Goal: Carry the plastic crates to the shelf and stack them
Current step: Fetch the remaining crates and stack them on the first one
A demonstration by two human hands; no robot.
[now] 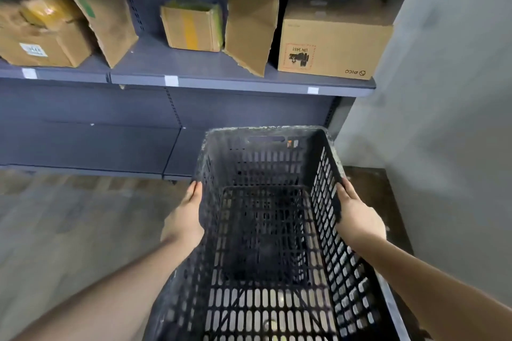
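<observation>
A black slotted plastic crate [266, 230] fills the lower middle of the head view, held off the floor and tilted away from me. My left hand [186, 220] grips its left rim, fingers curled over the edge. My right hand [357, 213] grips the right rim the same way. Nothing lies inside the crate. Its far end reaches over the bottom shelf [91, 147] of the dark grey shelving unit.
The middle shelf [194, 77] carries several cardboard boxes, among them a large one [332, 44] at the right and a small open one [192, 26]. A grey wall [443, 91] stands to the right. Concrete floor [69, 230] spreads out at the left.
</observation>
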